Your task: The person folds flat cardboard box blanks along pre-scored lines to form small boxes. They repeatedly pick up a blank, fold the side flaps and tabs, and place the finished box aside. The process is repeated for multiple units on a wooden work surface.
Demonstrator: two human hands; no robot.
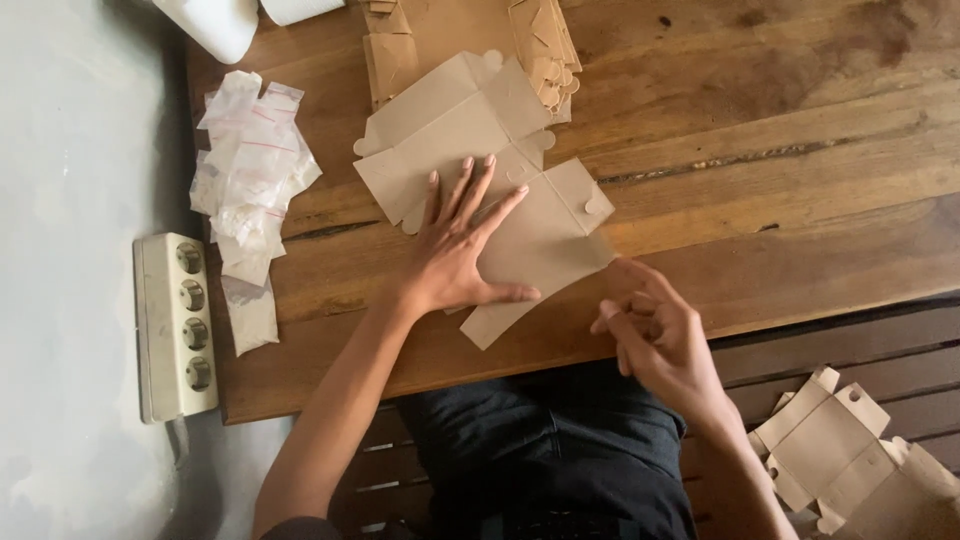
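Left hand: the left hand lies flat with fingers spread wide, palm down on the cardboard sheet, holding nothing, only pressing.
Right hand: the right hand hovers just past the sheet's lower right corner, fingers loosely curled, nothing in it; it looks clear of the sheet, though barely.
Cardboard sheet: a brown, die-cut, unfolded box blank, lying flat and slanted near the front edge of the wooden table, one corner pointing toward the person.
Behind it: a stack of more brown blanks and a few small brown pieces at the far edge.
Left side: a heap of small clear plastic bags on the table; beside the table, a white power strip.
Lower right: another flat blank lying on dark slats.
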